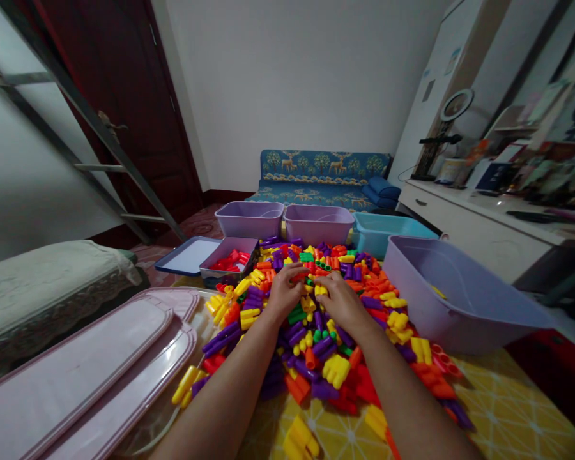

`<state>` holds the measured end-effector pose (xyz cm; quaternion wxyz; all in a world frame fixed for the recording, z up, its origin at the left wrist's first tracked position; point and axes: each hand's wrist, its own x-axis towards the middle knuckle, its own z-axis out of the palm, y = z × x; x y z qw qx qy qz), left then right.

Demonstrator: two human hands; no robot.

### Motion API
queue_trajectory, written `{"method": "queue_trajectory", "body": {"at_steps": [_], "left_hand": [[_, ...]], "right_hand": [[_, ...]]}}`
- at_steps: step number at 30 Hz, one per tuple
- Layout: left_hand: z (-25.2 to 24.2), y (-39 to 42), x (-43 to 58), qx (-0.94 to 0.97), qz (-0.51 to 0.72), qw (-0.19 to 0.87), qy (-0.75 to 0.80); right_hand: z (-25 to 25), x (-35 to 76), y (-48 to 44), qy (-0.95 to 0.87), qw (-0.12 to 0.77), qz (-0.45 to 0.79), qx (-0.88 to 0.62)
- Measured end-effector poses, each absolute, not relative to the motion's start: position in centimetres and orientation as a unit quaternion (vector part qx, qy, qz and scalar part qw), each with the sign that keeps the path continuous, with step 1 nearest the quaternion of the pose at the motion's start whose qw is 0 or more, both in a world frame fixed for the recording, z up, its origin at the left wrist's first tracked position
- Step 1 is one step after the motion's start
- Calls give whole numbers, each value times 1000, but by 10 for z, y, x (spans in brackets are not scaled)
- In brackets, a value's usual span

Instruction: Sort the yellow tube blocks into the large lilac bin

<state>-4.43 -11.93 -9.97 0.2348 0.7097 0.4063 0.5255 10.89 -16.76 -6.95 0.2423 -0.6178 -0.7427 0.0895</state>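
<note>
A big heap of plastic tube-shaped building pieces in yellow, purple, orange, red and green covers the table in front of me. My left hand rests on the heap near its middle, fingers curled down into the pieces. Right beside it, my right hand also lies on the heap, its fingers bent around a yellow piece. What the left fingers hold, if anything, is hidden. A small purple bin with red pieces stands just beyond the left hand.
A large purple tub stands tilted at the right. Two purple bins and a blue bin line the far edge. Pink lids lie at the left, a blue lid beyond them. The tablecloth is yellow.
</note>
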Motion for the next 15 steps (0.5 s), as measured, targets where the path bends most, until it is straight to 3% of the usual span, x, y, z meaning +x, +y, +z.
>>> {"method": "queue_trajectory", "body": {"at_steps": [6,9,12,15], "left_hand": [[-93,-128,-42,715,501,258,414],[-92,-129,-43,736,473,253,413],[-93,-127,-43,748,460,234,418],[-96,-125,-44,755,449,215,428]], "right_hand": [[-70,115,-162,-700,344,121,-614],[-66,118,-163,-634,424,193,-617],[-53,128,-162,-512,605,273,-545],[-35,148,-162,-352,792,272,-419]]}}
